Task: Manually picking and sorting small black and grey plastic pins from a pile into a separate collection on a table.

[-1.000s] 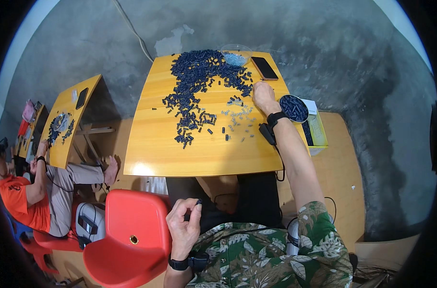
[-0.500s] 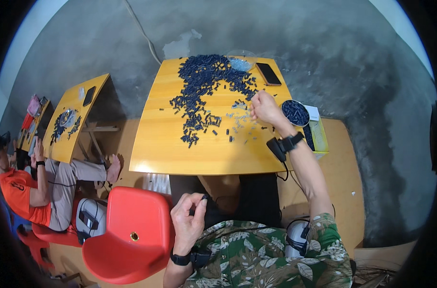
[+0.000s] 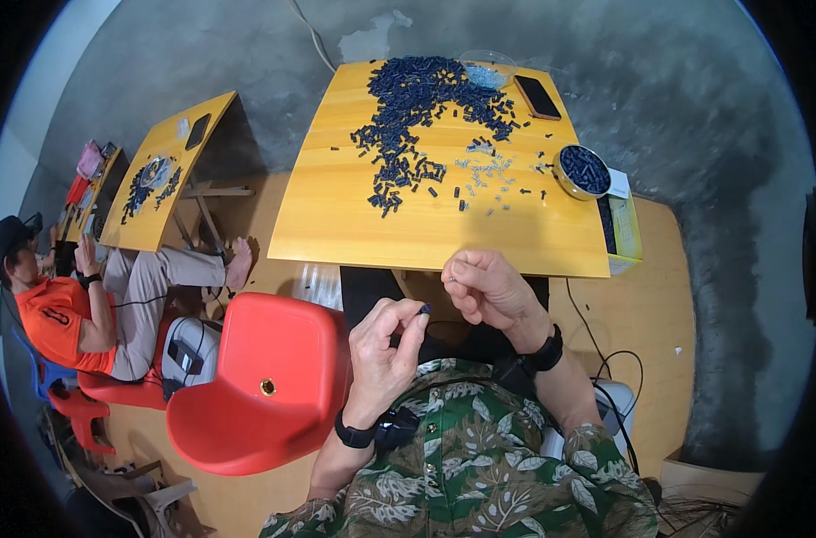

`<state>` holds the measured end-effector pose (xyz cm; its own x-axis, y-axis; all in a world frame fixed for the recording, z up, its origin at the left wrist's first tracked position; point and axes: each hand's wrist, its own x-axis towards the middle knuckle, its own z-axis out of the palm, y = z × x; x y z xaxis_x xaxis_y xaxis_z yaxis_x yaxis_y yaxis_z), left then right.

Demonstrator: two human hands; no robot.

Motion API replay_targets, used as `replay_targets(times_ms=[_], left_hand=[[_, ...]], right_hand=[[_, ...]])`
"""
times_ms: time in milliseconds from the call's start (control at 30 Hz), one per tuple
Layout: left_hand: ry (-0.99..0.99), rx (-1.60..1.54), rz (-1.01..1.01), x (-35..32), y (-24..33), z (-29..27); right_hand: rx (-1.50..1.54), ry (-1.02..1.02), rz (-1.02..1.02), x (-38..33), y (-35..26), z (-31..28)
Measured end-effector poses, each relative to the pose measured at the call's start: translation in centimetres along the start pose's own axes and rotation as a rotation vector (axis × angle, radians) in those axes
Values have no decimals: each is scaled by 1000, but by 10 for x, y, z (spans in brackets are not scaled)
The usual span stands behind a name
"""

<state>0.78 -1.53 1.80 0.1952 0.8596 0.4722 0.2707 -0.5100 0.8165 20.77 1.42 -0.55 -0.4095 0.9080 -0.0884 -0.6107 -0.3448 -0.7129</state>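
Left hand (image 3: 386,354) pinches a small dark blue piece (image 3: 424,309) at its fingertips, above the lap; right hand (image 3: 487,289) pinches a tiny pale part (image 3: 452,279) just beside it. On the yellow table (image 3: 336,224): round tin (image 3: 581,172) filled with dark pieces; clear bowl (image 3: 489,70) of pale bits

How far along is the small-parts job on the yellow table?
Done: a round tin at the table's right edge holds dark pieces. In hand: the left hand pinches one small dark piece at its fingertips, with the right hand raised close beside it; what its grip holds is too small to tell. Left: a large pile of dark pieces and scattered pale bits on the yellow table.
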Motion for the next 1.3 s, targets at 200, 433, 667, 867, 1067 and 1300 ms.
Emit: replay_targets(times_ms=[200,433,667,867,1067,1300], left_hand=[[-16,-19,-40,-4,0,1],[-3,10,9,-3,0,3],[6,7,9,-4,-1,1],[3,-10,-48,-5,2,0],[-4,9,-33,-5,3,-1],[-10,82,49,-5,0,0]], right_hand=[[60,-42,-39,-6,14,3],[37,-121,-110,-9,24,-2],[-328,-60,-209,-10,21,9],[-313,24,-205,-14,20,14],[-260,99,-280,-17,20,26],[-315,121,-334,-18,30,24]])
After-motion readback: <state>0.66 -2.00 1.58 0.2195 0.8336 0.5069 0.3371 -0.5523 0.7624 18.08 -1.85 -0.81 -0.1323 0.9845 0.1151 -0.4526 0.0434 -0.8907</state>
